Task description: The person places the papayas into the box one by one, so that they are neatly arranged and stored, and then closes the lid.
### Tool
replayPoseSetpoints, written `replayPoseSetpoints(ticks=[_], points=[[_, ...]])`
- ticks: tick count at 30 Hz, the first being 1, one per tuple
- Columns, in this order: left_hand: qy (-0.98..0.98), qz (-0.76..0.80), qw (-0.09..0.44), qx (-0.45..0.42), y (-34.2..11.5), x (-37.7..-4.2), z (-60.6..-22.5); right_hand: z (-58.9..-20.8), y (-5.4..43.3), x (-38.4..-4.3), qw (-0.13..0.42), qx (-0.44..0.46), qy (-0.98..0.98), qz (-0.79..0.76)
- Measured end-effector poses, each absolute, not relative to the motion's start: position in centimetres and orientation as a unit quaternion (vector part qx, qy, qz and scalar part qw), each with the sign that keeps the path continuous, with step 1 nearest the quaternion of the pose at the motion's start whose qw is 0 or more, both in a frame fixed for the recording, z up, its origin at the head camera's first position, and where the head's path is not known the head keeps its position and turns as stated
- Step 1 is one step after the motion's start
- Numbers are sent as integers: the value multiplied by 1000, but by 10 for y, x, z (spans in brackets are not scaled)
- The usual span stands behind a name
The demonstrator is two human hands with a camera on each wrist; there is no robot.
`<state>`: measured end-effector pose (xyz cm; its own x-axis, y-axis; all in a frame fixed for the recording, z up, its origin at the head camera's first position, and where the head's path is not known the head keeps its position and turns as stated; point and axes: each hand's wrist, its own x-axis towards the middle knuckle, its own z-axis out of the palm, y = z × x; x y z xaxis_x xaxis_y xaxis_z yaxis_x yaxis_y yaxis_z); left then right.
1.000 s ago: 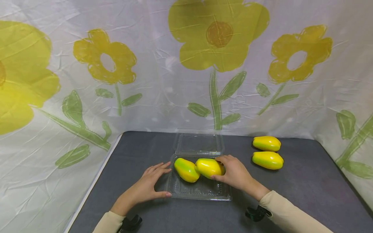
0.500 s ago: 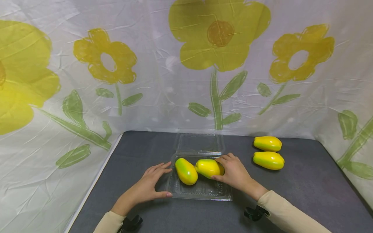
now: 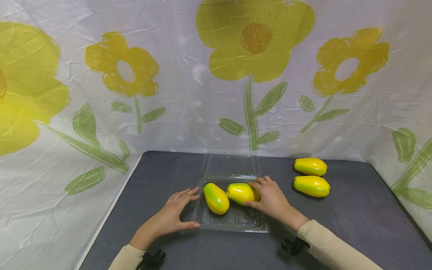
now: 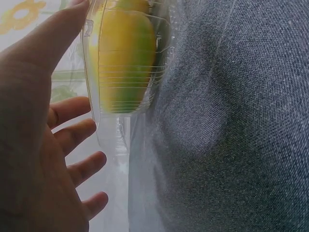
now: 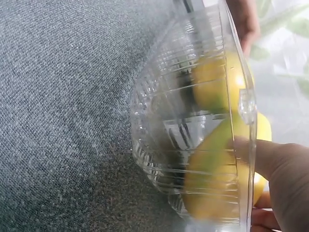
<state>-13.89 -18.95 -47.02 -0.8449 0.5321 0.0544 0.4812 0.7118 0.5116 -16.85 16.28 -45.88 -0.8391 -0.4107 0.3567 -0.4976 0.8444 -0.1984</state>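
A clear plastic clamshell box [image 3: 233, 223] stands open on the table, its lid [image 3: 231, 165] folded back toward the wall. Two yellow-green papayas are in its base. The left papaya [image 3: 216, 198] leans diagonally; nothing holds it. My right hand [image 3: 274, 200] grips the right papaya [image 3: 239, 193] at its outer end, thumb in front and fingers behind; the right wrist view shows the thumb [image 5: 273, 157] inside the box wall. Beside the box's left edge is my left hand [image 3: 170, 215], fingers spread and thumb at the front corner. The left wrist view shows these fingers [image 4: 77, 137] extended near the rim.
Two more papayas lie at the back right, the rear papaya [image 3: 310, 166] just behind the front papaya [image 3: 312, 186]. The dark grey tabletop [image 3: 357, 225] ends at a flower-printed curtain [image 3: 182, 93] behind and at both sides.
The left papaya has turned more upright, its lower end shifting left and toward me. The right hand keeps its grip on the right papaya, almost in place. The left hand stays put.
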Motion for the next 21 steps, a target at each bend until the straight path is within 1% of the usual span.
replayPoseSetpoints(ticks=[21], points=[[924,260,46,277,-190,-141,-473,-458,165,-169,145,243,-950,130]])
